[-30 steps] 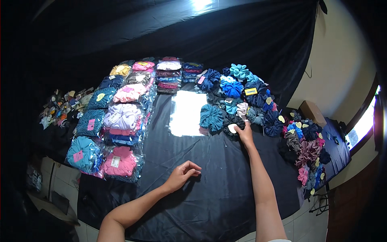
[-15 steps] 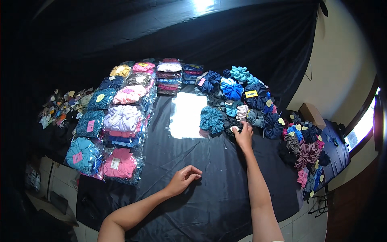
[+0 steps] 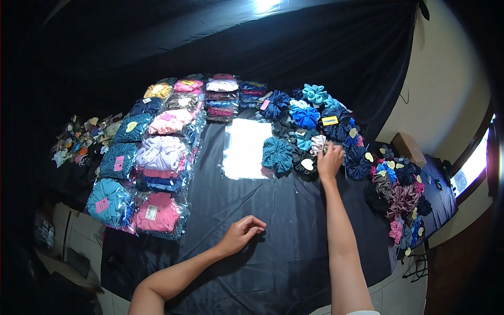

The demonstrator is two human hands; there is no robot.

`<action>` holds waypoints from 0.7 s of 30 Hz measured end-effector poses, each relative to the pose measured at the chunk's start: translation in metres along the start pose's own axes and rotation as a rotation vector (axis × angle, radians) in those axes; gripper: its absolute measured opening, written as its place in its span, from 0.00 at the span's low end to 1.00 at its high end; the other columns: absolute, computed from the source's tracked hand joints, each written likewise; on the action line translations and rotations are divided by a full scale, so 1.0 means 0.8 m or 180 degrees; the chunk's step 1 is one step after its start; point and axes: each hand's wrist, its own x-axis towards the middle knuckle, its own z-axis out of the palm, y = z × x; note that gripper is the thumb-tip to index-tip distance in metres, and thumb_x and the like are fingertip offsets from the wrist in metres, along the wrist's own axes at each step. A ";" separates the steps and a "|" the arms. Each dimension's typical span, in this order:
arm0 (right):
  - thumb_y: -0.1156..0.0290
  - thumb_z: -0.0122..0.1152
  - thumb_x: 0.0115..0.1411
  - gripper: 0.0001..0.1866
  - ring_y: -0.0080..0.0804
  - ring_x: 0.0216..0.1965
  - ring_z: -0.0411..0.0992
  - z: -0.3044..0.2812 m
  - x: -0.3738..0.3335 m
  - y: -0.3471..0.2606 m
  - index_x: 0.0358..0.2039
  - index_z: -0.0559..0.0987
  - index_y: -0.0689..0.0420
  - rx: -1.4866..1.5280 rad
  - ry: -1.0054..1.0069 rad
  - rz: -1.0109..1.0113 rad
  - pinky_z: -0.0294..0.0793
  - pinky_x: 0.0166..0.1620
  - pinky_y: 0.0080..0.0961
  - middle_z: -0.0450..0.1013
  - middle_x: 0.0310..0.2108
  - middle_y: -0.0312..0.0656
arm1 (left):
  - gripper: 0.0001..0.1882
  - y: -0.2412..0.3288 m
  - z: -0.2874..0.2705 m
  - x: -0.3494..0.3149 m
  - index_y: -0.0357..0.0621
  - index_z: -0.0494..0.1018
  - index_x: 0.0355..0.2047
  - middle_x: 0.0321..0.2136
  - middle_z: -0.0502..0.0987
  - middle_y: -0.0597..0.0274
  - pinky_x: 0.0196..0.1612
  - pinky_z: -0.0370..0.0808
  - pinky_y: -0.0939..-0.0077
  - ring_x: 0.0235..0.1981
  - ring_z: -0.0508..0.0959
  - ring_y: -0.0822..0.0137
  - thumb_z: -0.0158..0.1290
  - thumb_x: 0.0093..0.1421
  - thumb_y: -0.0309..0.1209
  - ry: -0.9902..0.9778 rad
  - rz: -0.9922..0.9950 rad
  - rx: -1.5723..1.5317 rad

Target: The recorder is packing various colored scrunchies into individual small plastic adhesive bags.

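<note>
My right hand (image 3: 330,161) reaches into a pile of fabric scrunchies, its bent fingers somewhat apart over a grey scrunchie that they mostly cover. Close to its fingertips is a pale beige scrunchie (image 3: 317,144). Left of the hand lies a black scrunchie (image 3: 300,159) with a white heart-shaped tag (image 3: 307,164). A teal speckled scrunchie (image 3: 277,155) sits at the pile's left end, beside a bright white rectangle (image 3: 245,149). Nearer to me, my left hand (image 3: 241,235) hovers or rests over the black cloth, empty, with its fingers loosely curved.
Stacks of scrunchies in clear bags (image 3: 160,152) stand in columns on the left. More tagged scrunchies (image 3: 403,202) are heaped at the right edge, in front of a brown box (image 3: 409,149). Mixed small items (image 3: 84,139) lie far left. Black cloth (image 3: 220,205) covers the table.
My right hand has moved right and slightly away from me, from the black scrunchie to the grey one, uncovering the white heart tag. My left hand has barely moved.
</note>
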 end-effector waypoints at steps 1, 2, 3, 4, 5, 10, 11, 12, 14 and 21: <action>0.67 0.64 0.52 0.15 0.44 0.46 0.66 -0.002 0.007 0.004 0.41 0.75 0.52 -0.0005 0.0007 -0.0016 0.68 0.45 0.42 0.67 0.41 0.44 | 0.08 0.003 -0.002 -0.004 0.36 0.72 0.43 0.40 0.76 0.62 0.50 0.73 0.79 0.44 0.77 0.74 0.45 0.66 0.21 0.0006 0.0013 -0.0011; 0.68 0.64 0.50 0.17 0.46 0.46 0.66 0.001 0.012 0.013 0.42 0.73 0.52 -0.0041 0.0177 0.0373 0.68 0.45 0.43 0.66 0.41 0.45 | 0.08 0.003 -0.003 -0.003 0.36 0.72 0.43 0.40 0.76 0.62 0.50 0.73 0.79 0.44 0.77 0.74 0.45 0.66 0.21 0.0023 -0.0011 0.0007; 0.69 0.64 0.49 0.19 0.48 0.46 0.66 0.004 0.017 0.027 0.42 0.72 0.52 -0.0095 0.0348 0.0761 0.68 0.45 0.44 0.66 0.41 0.46 | 0.08 0.002 -0.001 -0.002 0.36 0.72 0.43 0.40 0.76 0.62 0.50 0.73 0.79 0.44 0.77 0.74 0.45 0.66 0.21 0.0031 -0.0034 0.0010; 0.69 0.62 0.48 0.22 0.51 0.46 0.65 0.009 0.021 0.040 0.45 0.70 0.52 0.0028 0.0456 0.0949 0.68 0.47 0.45 0.66 0.42 0.48 | 0.08 0.001 0.000 0.000 0.36 0.72 0.43 0.40 0.76 0.62 0.50 0.73 0.79 0.44 0.77 0.74 0.45 0.66 0.21 0.0022 -0.0035 0.0005; 0.69 0.62 0.50 0.20 0.51 0.46 0.65 0.015 0.023 0.053 0.44 0.71 0.53 0.0160 0.0571 0.0897 0.68 0.48 0.46 0.67 0.42 0.48 | 0.08 0.001 0.001 0.002 0.36 0.72 0.43 0.40 0.76 0.62 0.49 0.73 0.79 0.44 0.77 0.74 0.45 0.66 0.21 0.0013 -0.0031 0.0030; 0.71 0.58 0.56 0.13 0.47 0.47 0.67 0.010 0.064 0.070 0.43 0.73 0.56 0.1087 0.0815 0.0039 0.67 0.50 0.43 0.70 0.43 0.47 | 0.08 0.002 0.002 0.003 0.36 0.73 0.43 0.39 0.77 0.61 0.49 0.74 0.79 0.43 0.77 0.74 0.45 0.66 0.22 0.0013 -0.0075 0.0153; 0.72 0.56 0.58 0.12 0.45 0.47 0.67 0.002 0.077 0.054 0.43 0.73 0.57 0.1152 0.0573 -0.0124 0.67 0.51 0.41 0.70 0.42 0.46 | 0.08 0.000 -0.001 0.001 0.36 0.73 0.43 0.39 0.77 0.61 0.49 0.73 0.80 0.43 0.77 0.74 0.45 0.66 0.22 0.0039 -0.0047 0.0107; 0.73 0.55 0.60 0.11 0.44 0.48 0.68 -0.005 0.093 0.042 0.43 0.74 0.58 0.1203 0.0347 -0.0292 0.66 0.52 0.38 0.71 0.42 0.45 | 0.08 -0.001 -0.002 0.001 0.35 0.73 0.43 0.39 0.77 0.61 0.49 0.73 0.80 0.43 0.78 0.74 0.45 0.66 0.22 0.0052 -0.0004 0.0059; 0.74 0.56 0.59 0.12 0.45 0.48 0.68 -0.014 0.121 0.025 0.44 0.74 0.59 0.0895 0.0364 -0.0704 0.66 0.53 0.36 0.71 0.41 0.46 | 0.08 0.000 -0.002 0.000 0.35 0.73 0.43 0.39 0.77 0.61 0.49 0.73 0.80 0.43 0.78 0.74 0.45 0.66 0.22 0.0059 -0.0033 0.0071; 0.71 0.64 0.54 0.25 0.47 0.54 0.67 0.025 0.204 -0.031 0.53 0.72 0.58 0.0698 -0.0317 -0.1063 0.68 0.56 0.38 0.71 0.49 0.48 | 0.08 -0.002 0.001 -0.002 0.36 0.74 0.42 0.40 0.77 0.61 0.48 0.73 0.80 0.43 0.78 0.74 0.46 0.65 0.22 0.0071 -0.0110 0.0102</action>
